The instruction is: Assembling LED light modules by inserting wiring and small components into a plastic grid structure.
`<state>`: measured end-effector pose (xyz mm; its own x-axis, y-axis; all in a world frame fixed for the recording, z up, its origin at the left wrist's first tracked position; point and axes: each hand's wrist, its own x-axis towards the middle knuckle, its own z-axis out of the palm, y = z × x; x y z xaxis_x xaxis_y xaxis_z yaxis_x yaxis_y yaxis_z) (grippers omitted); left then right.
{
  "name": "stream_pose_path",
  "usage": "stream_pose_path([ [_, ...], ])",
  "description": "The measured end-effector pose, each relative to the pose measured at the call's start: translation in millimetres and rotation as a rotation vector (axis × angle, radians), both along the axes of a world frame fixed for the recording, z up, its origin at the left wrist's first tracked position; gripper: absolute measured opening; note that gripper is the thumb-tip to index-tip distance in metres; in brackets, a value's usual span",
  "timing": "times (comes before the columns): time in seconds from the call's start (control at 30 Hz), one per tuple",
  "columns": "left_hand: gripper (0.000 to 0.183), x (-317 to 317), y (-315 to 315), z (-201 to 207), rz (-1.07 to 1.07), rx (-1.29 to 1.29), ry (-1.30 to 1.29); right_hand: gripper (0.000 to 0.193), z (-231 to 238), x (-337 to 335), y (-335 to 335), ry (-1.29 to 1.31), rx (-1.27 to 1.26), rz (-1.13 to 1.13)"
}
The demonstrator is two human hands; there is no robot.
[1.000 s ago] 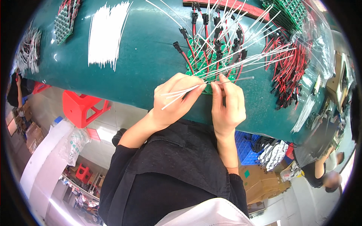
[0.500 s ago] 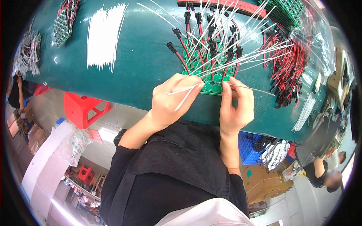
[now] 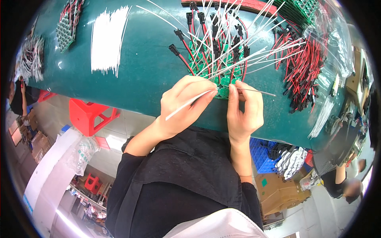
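Observation:
A panel of small round green circuit boards (image 3: 224, 93) lies at the table's near edge, in front of both hands. Red-and-black leads with black plugs (image 3: 179, 35) and long white wires (image 3: 262, 56) rise from it. At the panel's left side, my left hand (image 3: 183, 99) is closed, pinching white wires (image 3: 183, 108) whose ends stick out toward me. My right hand (image 3: 245, 111) pinches a thin pale wire (image 3: 260, 92) between thumb and forefinger at the panel's right side. The wire points right. My fingertips hide where these wires meet the boards.
A bundle of white wires (image 3: 108, 41) lies left on the green table (image 3: 152, 85). Red-and-black leads (image 3: 303, 73) are heaped at right, near stacked green panels (image 3: 299, 10) and clear plastic. Below stand a red stool (image 3: 85, 117) and a blue crate (image 3: 262, 158).
The panel and its wires have shifted slightly left. My right hand moved a little left, and less of its wire sticks out. The spread wire ends at my left hand now lie together.

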<state>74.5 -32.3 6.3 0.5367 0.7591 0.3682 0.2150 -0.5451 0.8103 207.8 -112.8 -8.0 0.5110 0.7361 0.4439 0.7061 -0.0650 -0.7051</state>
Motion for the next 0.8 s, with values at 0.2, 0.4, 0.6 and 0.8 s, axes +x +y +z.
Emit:
stream_pose_path([
  [0.2, 0.021, 6.7, -6.4, -4.7, 0.037, -0.017, 0.062, 0.029, 11.9, 1.3, -1.5, 0.032, -0.056, 0.023],
  [0.4, 0.017, 6.4, -5.8, -4.9, 0.057, -0.019, 0.067, 0.016, 28.7, 64.2, -38.5, -0.063, -0.138, -0.432],
  [0.6, 0.011, 10.1, -4.9, -6.1, 0.087, 0.095, 0.061, 0.023, 31.6, 194.0, -133.4, -0.536, -0.602, -0.746],
  [0.8, 0.031, 13.9, -6.1, -11.0, 0.045, 0.252, 0.086, 0.02, 6.7, 249.8, -185.3, -0.539, -0.892, -0.751],
])
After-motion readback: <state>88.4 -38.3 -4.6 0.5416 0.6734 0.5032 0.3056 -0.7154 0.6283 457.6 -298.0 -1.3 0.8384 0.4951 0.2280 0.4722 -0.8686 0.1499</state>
